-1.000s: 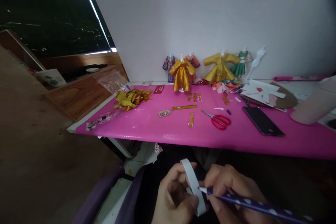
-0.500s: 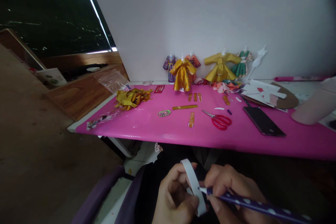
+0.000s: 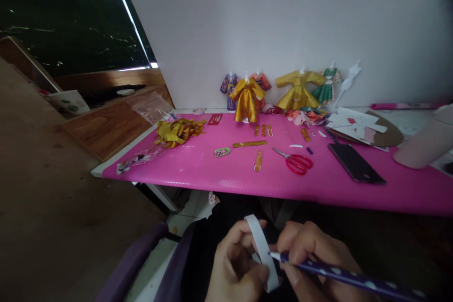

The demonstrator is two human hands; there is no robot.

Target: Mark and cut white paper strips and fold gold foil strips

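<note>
Below the table's front edge, my left hand pinches a curved white strip between thumb and fingers. My right hand grips a dark purple pen with pale spots. The pen's white end, with a small dark tip, is at the strip's right edge; I cannot tell whether it touches. On the pink tabletop ahead lie red-handled scissors, a small gold strip with white ends, a longer gold strip and a small purple piece, perhaps the pen's cap.
Several small dressed mannequins stand along the wall, one in a gold dress. Gold fabric scraps lie at the left. A phone, white paper pieces and a pale pink bottle are on the right.
The pen and my right hand have shifted very slightly to the right. My left hand and the white strip stay nearly in place.
</note>
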